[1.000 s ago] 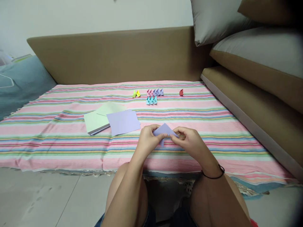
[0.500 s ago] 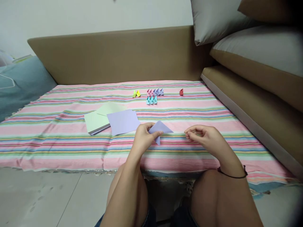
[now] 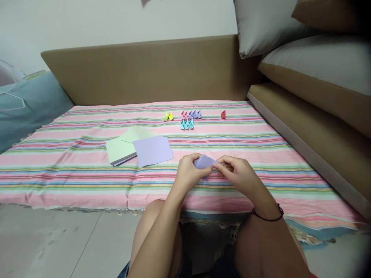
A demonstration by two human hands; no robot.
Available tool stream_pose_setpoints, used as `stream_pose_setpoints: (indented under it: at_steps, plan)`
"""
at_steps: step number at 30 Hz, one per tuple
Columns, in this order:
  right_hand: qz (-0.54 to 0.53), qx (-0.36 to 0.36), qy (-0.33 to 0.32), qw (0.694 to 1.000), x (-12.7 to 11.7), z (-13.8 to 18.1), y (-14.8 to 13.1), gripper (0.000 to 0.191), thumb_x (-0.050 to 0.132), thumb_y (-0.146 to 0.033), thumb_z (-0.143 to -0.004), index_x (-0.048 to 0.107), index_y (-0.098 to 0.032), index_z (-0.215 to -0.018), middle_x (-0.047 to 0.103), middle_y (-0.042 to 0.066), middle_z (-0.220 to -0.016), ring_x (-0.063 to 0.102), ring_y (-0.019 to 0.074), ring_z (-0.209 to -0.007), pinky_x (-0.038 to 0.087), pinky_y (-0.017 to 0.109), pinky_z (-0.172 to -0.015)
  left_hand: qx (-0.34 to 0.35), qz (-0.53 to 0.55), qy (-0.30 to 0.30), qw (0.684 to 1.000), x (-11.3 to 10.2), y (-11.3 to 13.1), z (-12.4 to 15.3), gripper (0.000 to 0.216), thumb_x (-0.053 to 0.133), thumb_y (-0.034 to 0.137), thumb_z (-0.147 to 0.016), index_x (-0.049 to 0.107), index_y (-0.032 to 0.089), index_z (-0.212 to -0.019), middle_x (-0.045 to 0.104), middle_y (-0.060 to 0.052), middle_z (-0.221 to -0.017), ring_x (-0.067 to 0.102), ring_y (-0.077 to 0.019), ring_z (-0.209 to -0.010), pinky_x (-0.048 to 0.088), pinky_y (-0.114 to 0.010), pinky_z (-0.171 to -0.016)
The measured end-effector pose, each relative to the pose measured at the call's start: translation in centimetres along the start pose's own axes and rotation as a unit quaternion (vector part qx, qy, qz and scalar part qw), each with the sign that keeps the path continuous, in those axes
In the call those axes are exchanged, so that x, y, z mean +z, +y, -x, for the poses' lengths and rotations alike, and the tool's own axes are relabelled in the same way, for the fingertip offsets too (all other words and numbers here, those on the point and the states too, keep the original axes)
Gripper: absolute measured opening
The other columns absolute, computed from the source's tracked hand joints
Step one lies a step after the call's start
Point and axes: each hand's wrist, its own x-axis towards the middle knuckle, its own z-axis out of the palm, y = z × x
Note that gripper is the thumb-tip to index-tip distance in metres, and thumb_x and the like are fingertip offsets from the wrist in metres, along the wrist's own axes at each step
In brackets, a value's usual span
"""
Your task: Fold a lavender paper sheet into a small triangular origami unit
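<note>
A folded sheet of purple paper [image 3: 206, 162] is held between both hands above the striped cloth. My left hand [image 3: 189, 170] grips its left side, thumb in front and fingers behind. The right corner is pinched by my right hand [image 3: 233, 170], between thumb and fingertips; the other fingers curl inward. Flat purple sheets [image 3: 153, 150] lie to the left of my hands, partly over a stack of pale green paper [image 3: 120, 150]. Beyond the hands sit small folded paper pieces: yellow [image 3: 168, 116], pink [image 3: 184, 115], purple [image 3: 195, 114], turquoise [image 3: 187, 124] and a lone red one [image 3: 223, 114].
Pink striped cloth [image 3: 72, 162] covers the seat in front of my knees. A brown backrest [image 3: 145, 73] stands behind it. Cushions [image 3: 315, 65] are piled on the right, and a blue-grey cushion [image 3: 31, 108] is at the far left.
My right hand has moved left from open space and taken hold of the folded paper's right corner. My left hand has shifted slightly right with the paper.
</note>
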Motion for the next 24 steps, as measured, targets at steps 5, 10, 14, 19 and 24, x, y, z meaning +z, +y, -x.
stream_pose_setpoints:
  at_steps: [5,10,14,19,24]
  plan:
    - [0.009,0.005,-0.004,1.000,-0.3,0.1,0.0,0.022,0.052,-0.035,-0.086,0.058,-0.020,-0.071,0.056,-0.001,-0.061,0.048,0.0130,-0.056,0.036,0.025,-0.054,-0.008,0.035,-0.016,0.999,-0.4,0.0,-0.1,0.016,0.068,0.019,-0.061,0.064,0.011,-0.075,0.060,0.000,-0.063,0.052,-0.0100,-0.055,0.039,-0.020,-0.050]
    - [-0.044,0.020,-0.008,0.999,-0.8,0.2,0.5,0.025,0.053,-0.040,-0.085,0.058,-0.019,-0.072,0.055,0.000,-0.064,0.049,0.0135,-0.059,0.038,0.025,-0.056,-0.018,0.092,-0.019,0.995,-0.7,0.1,-0.1,0.025,0.072,0.019,-0.059,0.063,0.010,-0.081,0.066,-0.005,-0.071,0.058,-0.0125,-0.059,0.046,-0.023,-0.058]
    - [-0.056,0.031,-0.005,0.998,-0.4,-0.1,0.5,0.027,0.055,-0.043,-0.082,0.059,-0.018,-0.074,0.056,0.000,-0.062,0.050,0.0138,-0.056,0.038,0.025,-0.053,0.009,0.073,-0.042,0.996,-0.9,0.1,0.0,0.035,0.074,0.022,-0.060,0.061,0.012,-0.091,0.065,-0.002,-0.070,0.058,-0.0119,-0.059,0.044,-0.021,-0.056]
    - [-0.072,0.024,-0.010,0.997,0.5,-0.4,0.3,0.026,0.056,-0.042,-0.081,0.061,-0.017,-0.078,0.056,0.000,-0.064,0.048,0.0121,-0.056,0.037,0.024,-0.051,0.018,0.040,-0.038,0.998,-1.1,-0.7,-0.2,0.024,0.072,0.025,-0.063,0.064,0.012,-0.081,0.064,-0.002,-0.070,0.057,-0.0126,-0.060,0.043,-0.021,-0.053]
    - [-0.070,-0.006,-0.029,0.997,1.0,-0.6,-0.1,0.022,0.057,-0.036,-0.079,0.064,-0.015,-0.076,0.057,-0.001,-0.066,0.048,0.0115,-0.057,0.035,0.023,-0.050,-0.004,0.066,-0.042,0.997,-1.6,-0.9,-0.6,0.024,0.074,0.027,-0.060,0.065,0.012,-0.076,0.063,-0.001,-0.066,0.055,-0.0121,-0.055,0.042,-0.022,-0.051]
